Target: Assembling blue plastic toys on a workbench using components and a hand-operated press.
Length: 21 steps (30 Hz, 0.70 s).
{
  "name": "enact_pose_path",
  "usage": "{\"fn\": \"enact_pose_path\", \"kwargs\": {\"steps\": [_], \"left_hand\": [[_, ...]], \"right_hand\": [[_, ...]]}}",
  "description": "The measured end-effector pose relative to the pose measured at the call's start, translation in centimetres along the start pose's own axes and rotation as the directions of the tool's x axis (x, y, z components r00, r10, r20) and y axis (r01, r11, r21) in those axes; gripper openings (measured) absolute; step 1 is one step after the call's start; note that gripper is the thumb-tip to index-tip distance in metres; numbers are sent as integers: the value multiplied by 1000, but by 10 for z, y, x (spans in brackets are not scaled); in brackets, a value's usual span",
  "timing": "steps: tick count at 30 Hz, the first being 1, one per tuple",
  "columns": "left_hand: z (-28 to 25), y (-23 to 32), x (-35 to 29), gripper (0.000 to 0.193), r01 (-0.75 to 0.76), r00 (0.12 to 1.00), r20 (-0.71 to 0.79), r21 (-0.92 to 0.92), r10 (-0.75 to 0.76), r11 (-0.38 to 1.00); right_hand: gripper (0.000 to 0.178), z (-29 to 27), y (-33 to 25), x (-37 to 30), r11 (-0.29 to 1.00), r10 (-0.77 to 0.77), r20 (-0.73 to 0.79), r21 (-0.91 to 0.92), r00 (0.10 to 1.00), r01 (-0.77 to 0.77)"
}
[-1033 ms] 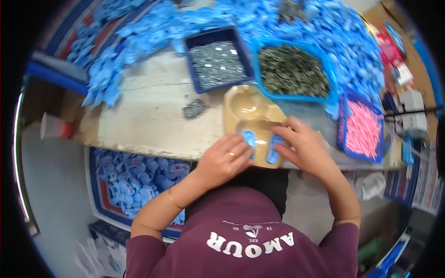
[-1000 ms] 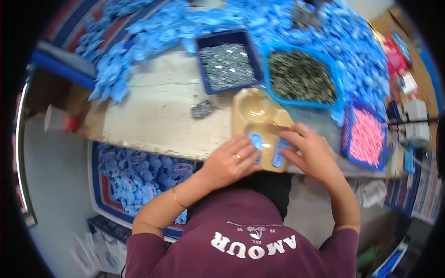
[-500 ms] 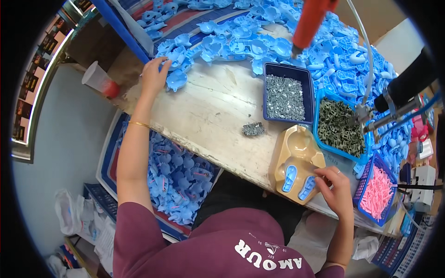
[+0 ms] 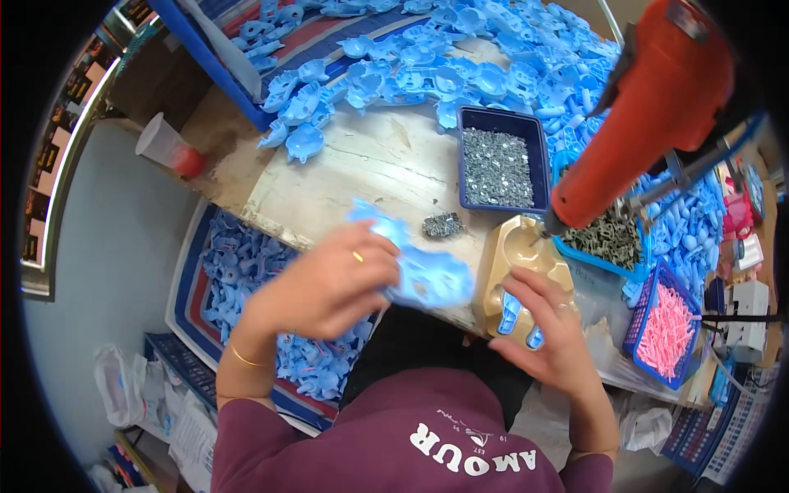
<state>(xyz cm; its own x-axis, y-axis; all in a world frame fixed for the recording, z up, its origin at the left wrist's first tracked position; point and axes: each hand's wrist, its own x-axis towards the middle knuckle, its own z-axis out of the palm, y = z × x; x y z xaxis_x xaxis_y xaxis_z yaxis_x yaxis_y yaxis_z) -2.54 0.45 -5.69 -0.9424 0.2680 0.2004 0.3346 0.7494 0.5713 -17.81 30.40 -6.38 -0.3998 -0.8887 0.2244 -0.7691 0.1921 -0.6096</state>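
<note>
My left hand [image 4: 333, 279] grips a light-blue plastic shell half [image 4: 431, 275], smeared by motion, above the table's front edge. To its right stands a tan moulded fixture [image 4: 526, 245] with rounded hollows. Two small blue foot-shaped parts lie in its near hollows; one blue part [image 4: 509, 314] shows beside my fingers, the other is partly covered. My right hand [image 4: 546, 329] hovers over the near end of the fixture, fingers apart and nothing held. An orange power screwdriver [image 4: 641, 123] hangs over the fixture, its tip pointing down at it.
Behind the fixture sit a dark-blue bin of screws [image 4: 464, 189] and a light-blue tray of dark metal clips [image 4: 604, 238]. A purple basket of pink sticks [image 4: 666, 333] stands right. Blue shells [image 4: 403, 66] pile along the back; more fill a container below left. A screw heap [image 4: 442, 224] lies mid-table.
My left hand has come from the back-left pile toward the fixture with a blue shell half. My right hand has shifted left over the fixture. The screwdriver now appears lower and farther right.
</note>
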Motion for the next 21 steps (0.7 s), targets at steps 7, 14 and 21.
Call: {"fn": "enact_pose_path", "kwargs": {"steps": [7,14,21], "left_hand": [[69,19,49,45,-249,962,-73,155,263,956],[107,13,79,72,-146,973,-186,-49,134,988],[139,20,94,75,-80,991,-105,5,80,997]], "right_hand": [[82,-11,20,-16,992,109,90,52,990,-114],[87,-22,54,-44,959,229,28,-181,973,-220],[85,-26,52,-58,950,242,-32,-194,970,-244]]}}
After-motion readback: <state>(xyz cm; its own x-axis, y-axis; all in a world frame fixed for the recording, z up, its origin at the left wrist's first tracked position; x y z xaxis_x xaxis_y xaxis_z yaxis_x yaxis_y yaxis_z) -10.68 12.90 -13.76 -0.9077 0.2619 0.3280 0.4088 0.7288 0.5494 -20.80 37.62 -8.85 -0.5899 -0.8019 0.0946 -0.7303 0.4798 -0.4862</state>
